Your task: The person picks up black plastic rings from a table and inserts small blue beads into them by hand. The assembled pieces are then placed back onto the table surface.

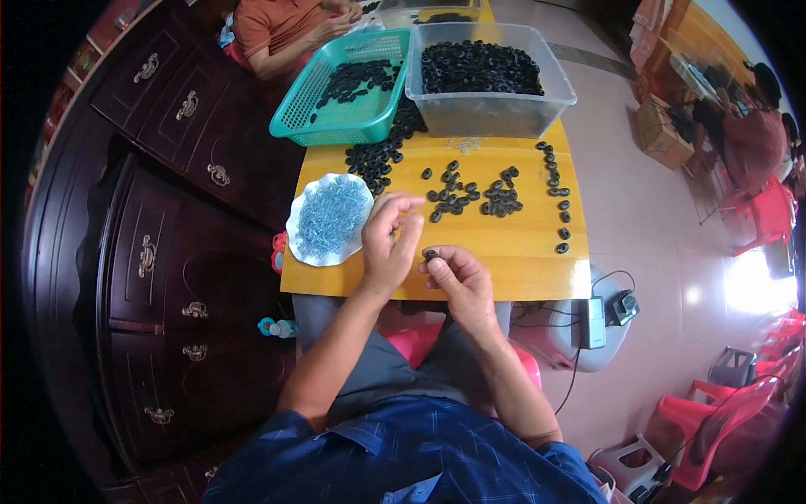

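My right hand (pixel 463 284) pinches a small black oval piece (pixel 431 255) between thumb and fingers, just above the table's near edge. To its left, my left hand (pixel 389 245) is raised with fingers and thumb apart, and nothing shows in it. Beside that hand lies a white scalloped plate (pixel 295 238) heaped with small clear bluish pieces (pixel 332 214). Loose black oval pieces (pixel 453 200) lie in clusters on the yellow table (pixel 504 267) ahead of my hands. More of them form a column (pixel 563 217) along the right side.
At the table's far side stand a green basket (pixel 290 128) and a clear plastic bin (pixel 495 118), both holding black pieces. A few small clear bits (pixel 463 144) lie before the bin. Dark drawers (pixel 180 252) rise on the left. Another person (pixel 281 38) sits beyond the basket.
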Available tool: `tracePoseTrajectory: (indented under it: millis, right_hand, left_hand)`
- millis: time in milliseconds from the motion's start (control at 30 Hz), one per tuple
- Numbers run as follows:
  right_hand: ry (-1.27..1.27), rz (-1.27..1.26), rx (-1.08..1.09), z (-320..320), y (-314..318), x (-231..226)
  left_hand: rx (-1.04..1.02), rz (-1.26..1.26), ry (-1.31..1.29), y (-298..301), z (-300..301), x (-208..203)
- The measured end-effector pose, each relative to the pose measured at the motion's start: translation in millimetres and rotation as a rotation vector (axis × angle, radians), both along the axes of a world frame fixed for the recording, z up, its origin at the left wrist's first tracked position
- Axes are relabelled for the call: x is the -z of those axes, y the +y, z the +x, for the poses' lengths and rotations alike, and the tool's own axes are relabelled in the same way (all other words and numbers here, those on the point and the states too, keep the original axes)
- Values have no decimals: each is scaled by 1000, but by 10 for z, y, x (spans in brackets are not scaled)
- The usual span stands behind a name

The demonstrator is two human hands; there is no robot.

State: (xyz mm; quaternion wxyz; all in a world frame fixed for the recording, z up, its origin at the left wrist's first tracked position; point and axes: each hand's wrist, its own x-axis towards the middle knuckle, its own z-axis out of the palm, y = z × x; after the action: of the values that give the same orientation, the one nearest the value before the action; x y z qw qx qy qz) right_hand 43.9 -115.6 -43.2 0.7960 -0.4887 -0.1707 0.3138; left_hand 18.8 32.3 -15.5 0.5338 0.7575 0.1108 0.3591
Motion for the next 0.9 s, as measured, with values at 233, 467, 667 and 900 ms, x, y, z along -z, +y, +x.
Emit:
tracePoseTrajectory:
  millis: [233,467,667,900]
  right_hand:
    - [-62,-26,-10,-32,12,-9]
    - [-44,2,6,24,-32,-29]
    - [-11,-39,-6,37,-34,-43]
    - [10,-21,12,28,-35,-67]
  left_hand:
    - [-24,638,234,250,552,397]
    - [0,797,319,168,693,469]
    - [-118,841,335,488,781,447]
    - [2,474,243,769,1019,346]
